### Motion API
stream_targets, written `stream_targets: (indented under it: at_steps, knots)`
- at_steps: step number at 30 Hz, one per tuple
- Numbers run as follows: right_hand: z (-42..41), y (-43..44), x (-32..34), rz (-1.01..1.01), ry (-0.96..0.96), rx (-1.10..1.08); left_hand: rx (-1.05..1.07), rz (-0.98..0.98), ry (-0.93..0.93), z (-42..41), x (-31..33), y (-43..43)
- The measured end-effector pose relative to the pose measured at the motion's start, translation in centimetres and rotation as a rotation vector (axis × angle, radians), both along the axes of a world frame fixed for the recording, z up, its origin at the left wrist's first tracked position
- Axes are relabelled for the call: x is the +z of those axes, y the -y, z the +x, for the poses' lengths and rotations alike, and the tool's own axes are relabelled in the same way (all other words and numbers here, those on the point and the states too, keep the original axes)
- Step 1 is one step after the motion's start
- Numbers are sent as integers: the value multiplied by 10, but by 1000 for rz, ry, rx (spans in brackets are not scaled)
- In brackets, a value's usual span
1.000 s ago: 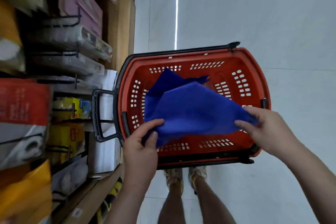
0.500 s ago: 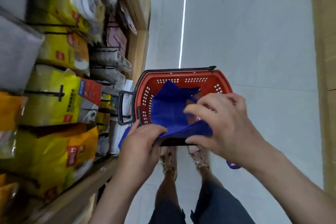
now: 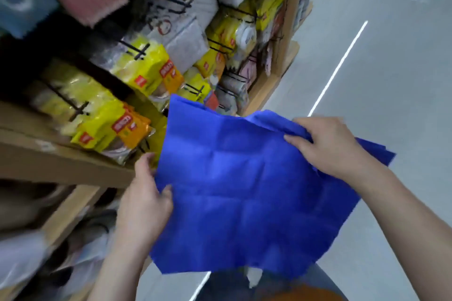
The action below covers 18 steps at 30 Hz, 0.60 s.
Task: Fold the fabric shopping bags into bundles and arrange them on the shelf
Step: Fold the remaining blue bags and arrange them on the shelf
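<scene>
A blue fabric shopping bag [image 3: 244, 190] hangs spread out flat in front of me, creased in a grid of old fold lines. My left hand [image 3: 144, 200] pinches its left edge, thumb on the front. At the bag's upper right corner, my right hand [image 3: 330, 144] grips bunched fabric. The bag's lower edge hangs loose over my legs. To my left runs the wooden shelf [image 3: 61, 166], level with my left hand.
Yellow packets [image 3: 110, 127] hang on black pegs above the wooden shelf, with grey and white packs [image 3: 181, 36] further up. Blurred pale goods [image 3: 29, 256] sit below the shelf. Grey floor [image 3: 391, 68] with a white line stretches to the right.
Both hands have lifted the blue bag out of the red basket and spread it flat. My view swung left toward the shelf; the basket is out of sight.
</scene>
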State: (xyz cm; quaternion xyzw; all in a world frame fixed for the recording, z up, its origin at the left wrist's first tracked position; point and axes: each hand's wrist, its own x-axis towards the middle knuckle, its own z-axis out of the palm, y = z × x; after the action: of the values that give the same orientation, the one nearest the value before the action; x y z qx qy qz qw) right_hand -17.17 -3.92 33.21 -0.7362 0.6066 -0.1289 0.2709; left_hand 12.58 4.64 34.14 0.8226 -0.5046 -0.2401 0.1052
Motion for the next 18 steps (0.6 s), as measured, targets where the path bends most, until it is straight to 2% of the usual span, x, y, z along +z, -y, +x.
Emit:
stream_targets:
  at_steps: [1, 4, 6, 9, 12, 14, 18]
  knots:
    - [19, 1, 13, -64, -66, 135, -40, -93, 106, 6, 7, -13]
    - [79, -4, 44, -186, -251, 526, -258, -372, 175, 14, 30, -48]
    - [119, -17, 62, -230, -303, 719, -361, -362, 187, 19, 41, -66]
    - [176, -51, 85, -291, -305, 932, -234, -290, 90, 36, 47, -99]
    - [219, -84, 99, -383, -225, 1034, -19, -336, -12, 75, 56, -161]
    - [240, -99, 113, -300, -103, 985, 72, -366, 8, 103, 66, -213]
    - [285, -133, 134, 268, 258, 965, 276, -443, 7, 151, 95, -318]
